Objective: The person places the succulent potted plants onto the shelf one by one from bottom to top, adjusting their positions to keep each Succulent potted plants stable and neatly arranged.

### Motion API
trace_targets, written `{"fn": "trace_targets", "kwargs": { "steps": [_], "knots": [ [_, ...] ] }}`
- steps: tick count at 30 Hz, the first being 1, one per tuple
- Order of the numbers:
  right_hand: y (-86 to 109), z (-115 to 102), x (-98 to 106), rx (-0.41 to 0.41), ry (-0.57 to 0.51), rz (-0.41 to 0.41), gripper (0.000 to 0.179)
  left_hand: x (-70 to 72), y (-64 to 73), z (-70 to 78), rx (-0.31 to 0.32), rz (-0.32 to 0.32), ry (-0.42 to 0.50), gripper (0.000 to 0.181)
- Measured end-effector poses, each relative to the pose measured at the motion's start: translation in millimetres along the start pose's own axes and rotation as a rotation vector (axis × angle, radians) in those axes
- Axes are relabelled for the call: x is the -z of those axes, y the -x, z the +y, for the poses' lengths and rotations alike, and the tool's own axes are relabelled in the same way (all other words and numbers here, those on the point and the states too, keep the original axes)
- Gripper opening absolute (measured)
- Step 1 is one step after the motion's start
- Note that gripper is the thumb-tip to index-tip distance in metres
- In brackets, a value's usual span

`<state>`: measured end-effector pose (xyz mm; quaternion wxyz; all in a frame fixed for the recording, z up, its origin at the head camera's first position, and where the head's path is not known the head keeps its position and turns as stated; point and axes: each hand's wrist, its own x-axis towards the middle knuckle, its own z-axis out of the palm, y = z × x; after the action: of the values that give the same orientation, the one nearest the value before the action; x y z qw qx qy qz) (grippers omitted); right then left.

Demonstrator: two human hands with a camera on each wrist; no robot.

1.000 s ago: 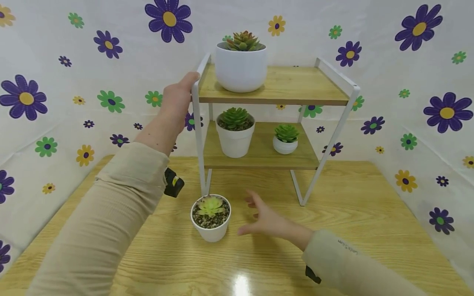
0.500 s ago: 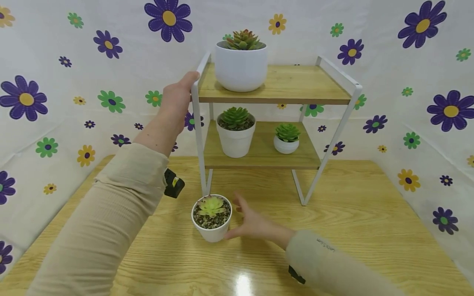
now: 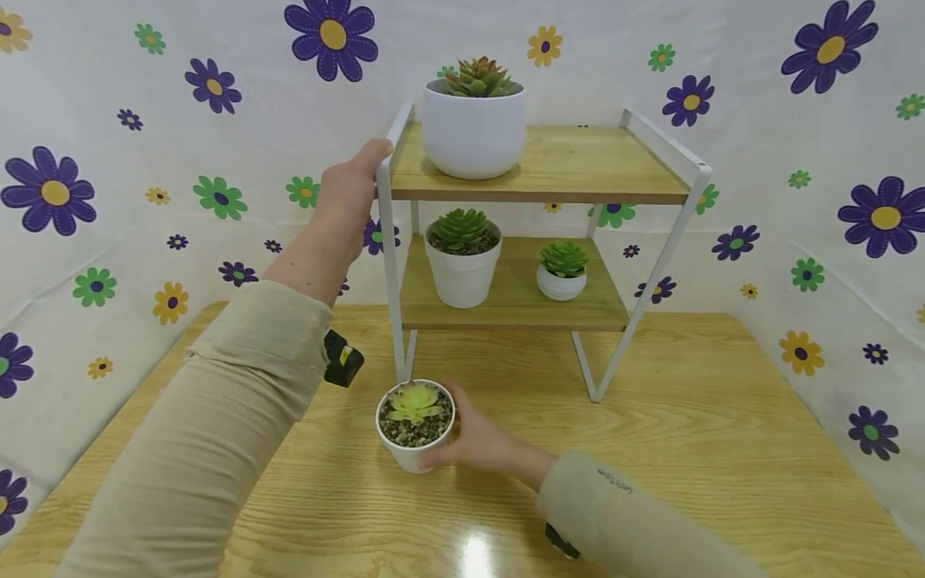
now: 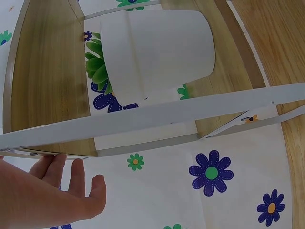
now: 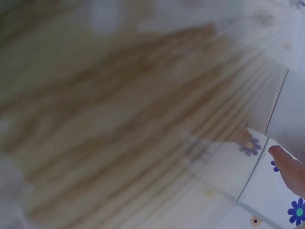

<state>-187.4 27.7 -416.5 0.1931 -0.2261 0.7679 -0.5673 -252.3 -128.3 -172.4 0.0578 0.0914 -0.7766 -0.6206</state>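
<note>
My left hand (image 3: pixel 349 186) grips the upper left rail of a two-tier plant shelf (image 3: pixel 578 197) with a white metal frame. In the left wrist view its fingers (image 4: pixel 76 179) bend up under the frame's edge. On the tabletop, before the shelf's front left leg, stands a white pot with a pale green succulent (image 3: pixel 415 405) in gravel. My right hand (image 3: pixel 473 437) holds this pot from its right side, thumb in front, fingers around the back and partly hidden. The right wrist view shows mostly blurred wood and my thumb (image 5: pixel 288 169) at the right edge.
A large white pot with a reddish succulent (image 3: pixel 474 132) stands on the upper tier's left. The lower tier bears a medium white pot (image 3: pixel 466 277) and a small white pot (image 3: pixel 562 282), both with green succulents. A flower-printed cloth (image 3: pixel 144 257) surrounds the wooden table (image 3: pixel 694 433).
My right hand has moved left from beside the pot, and its thumb and fingers have come around it. The left hand has stayed on the shelf rail.
</note>
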Motion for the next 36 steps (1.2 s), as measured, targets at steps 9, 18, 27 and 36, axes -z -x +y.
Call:
{"fn": "trace_targets", "kwargs": {
  "steps": [9, 18, 27, 36],
  "knots": [
    [-4.5, -2.0, -5.9, -0.032, 0.02, 0.063, 0.094, -0.6, -0.5, -0.1, -0.004, 0.006, 0.004, 0.063],
    [2.1, 0.5, 1.5, -0.003, 0.035, 0.093, 0.093, -0.1, -0.8, -0.9, -0.001, -0.003, 0.004, 0.063],
    [12.7, 1.0, 14.8, -0.016, 0.026, 0.116, 0.091, -0.6, 0.4, 0.3, -0.004, -0.009, -0.007, 0.063],
    [28.1, -5.8, 36.0, -0.019, 0.032, 0.119, 0.093, -0.6, 0.3, -0.1, -0.009, 0.004, 0.005, 0.06]
  ]
}}
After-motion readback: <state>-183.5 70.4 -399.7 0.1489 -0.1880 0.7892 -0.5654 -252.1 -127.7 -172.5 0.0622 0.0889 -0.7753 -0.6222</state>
